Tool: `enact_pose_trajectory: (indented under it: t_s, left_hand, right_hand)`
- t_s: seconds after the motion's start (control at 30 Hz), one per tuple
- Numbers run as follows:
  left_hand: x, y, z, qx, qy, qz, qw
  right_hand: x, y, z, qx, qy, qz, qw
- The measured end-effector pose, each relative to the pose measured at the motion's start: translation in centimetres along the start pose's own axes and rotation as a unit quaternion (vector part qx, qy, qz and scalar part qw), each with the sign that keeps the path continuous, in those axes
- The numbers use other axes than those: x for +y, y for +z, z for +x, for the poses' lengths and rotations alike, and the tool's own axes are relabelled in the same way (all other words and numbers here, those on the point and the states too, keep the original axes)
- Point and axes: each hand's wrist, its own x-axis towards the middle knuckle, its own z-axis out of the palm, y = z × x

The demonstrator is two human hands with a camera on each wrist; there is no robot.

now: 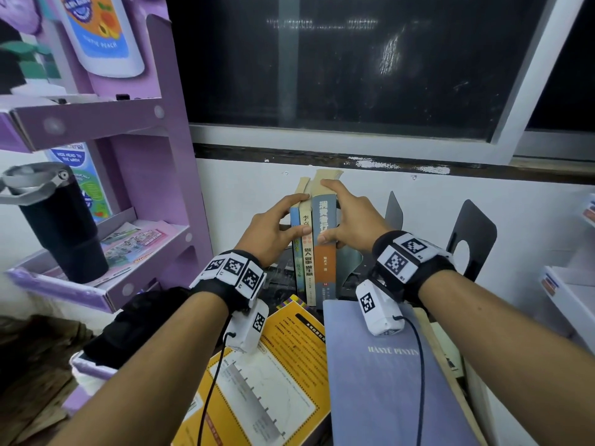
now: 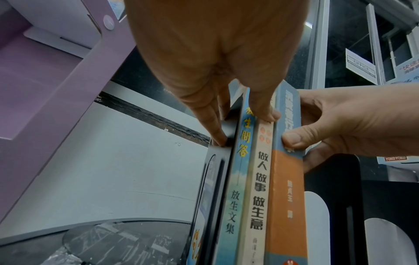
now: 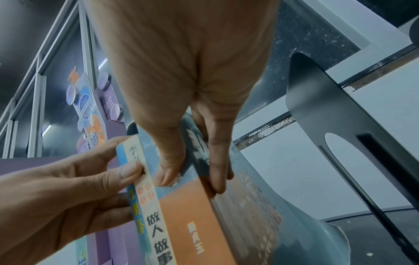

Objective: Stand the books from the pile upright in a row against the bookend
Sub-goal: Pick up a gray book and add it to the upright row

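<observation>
While both hands clamp, three books (image 1: pixel 314 249) upright — touching.

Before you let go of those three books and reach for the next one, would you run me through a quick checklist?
1. Three books upright, spines out: ok.
2. Row tight against the black bookend: ok.
3. Left hand steadying the row's left side: ok.
4. Right hand gripping the thick book: ok.
5. Row stands by itself: cannot tell.
6. Yellow book and purple book lying flat, reachable: ok.
</observation>
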Motion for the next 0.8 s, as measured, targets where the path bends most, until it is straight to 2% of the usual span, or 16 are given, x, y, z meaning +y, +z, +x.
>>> enact_pose_trajectory:
  t_s: [0.3,0.57,0.8]
  left_hand:
    - [0.2,0.1,-0.2,0.001,-0.001,0.019,1.000]
    - [0.9,0.3,-0.4,-0.007,-0.007,0.051,0.999]
    - [1.7,0.6,-0.7,-0.011,-0.032,0.079,0.996]
  right_hand:
    - [-0.6,0.1,0.3,0.007,0.024,-0.006,1.000]
    - [-1.1,-0.4,0.1,-0.031,0.045,-0.044,0.998]
    - [-1.1,-1.4,-1.9,-0.076,0.040,-0.028,0.996]
